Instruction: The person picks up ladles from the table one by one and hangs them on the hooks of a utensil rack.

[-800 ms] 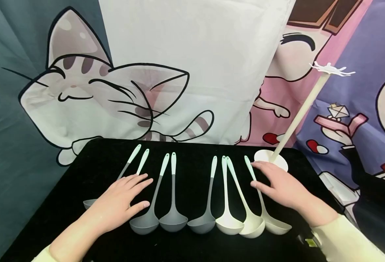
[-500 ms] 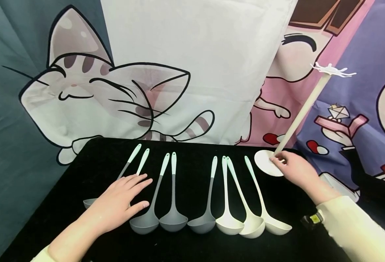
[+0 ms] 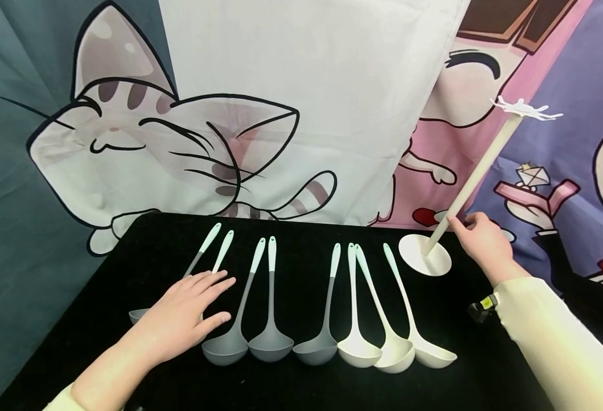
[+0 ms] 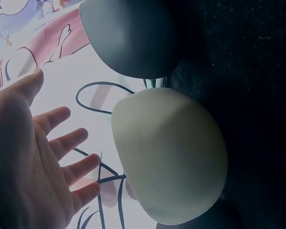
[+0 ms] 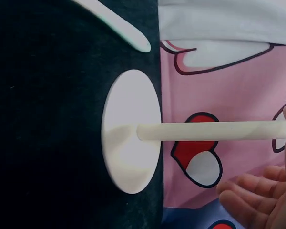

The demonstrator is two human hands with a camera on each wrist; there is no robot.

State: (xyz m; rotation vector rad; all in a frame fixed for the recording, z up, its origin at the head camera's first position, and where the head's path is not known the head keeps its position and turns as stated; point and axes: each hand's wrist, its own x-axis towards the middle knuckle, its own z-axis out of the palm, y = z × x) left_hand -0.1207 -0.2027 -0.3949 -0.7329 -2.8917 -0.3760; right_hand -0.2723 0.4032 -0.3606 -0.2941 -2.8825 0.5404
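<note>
My left hand (image 3: 185, 311) is spread, fingers straight, over the ladles on the left and holds nothing. Beneath it, a mint-handled ladle (image 3: 223, 251) is mostly hidden in the head view; the left wrist view shows a cream ladle bowl (image 4: 171, 157) beside the open fingers. At the back right, my right hand (image 3: 486, 245) is at the pole of a cream utensil stand (image 3: 478, 174), thumb tip right at the pole. In the right wrist view its other fingers (image 5: 250, 198) lie relaxed below the pole, not wrapped around it. The stand's round base (image 5: 128, 162) rests on the table.
Grey ladles (image 3: 270, 345) and cream ladles (image 3: 396, 354) lie in a row on the black table (image 3: 301, 285), handles pointing away. Another grey ladle (image 3: 194, 264) lies at far left. White hooks (image 3: 527, 108) top the stand. A printed cloth (image 3: 301, 57) hangs behind.
My right hand has moved from above the rightmost cream ladle to the stand's base, then up to its pole. The left hand has stayed in place.
</note>
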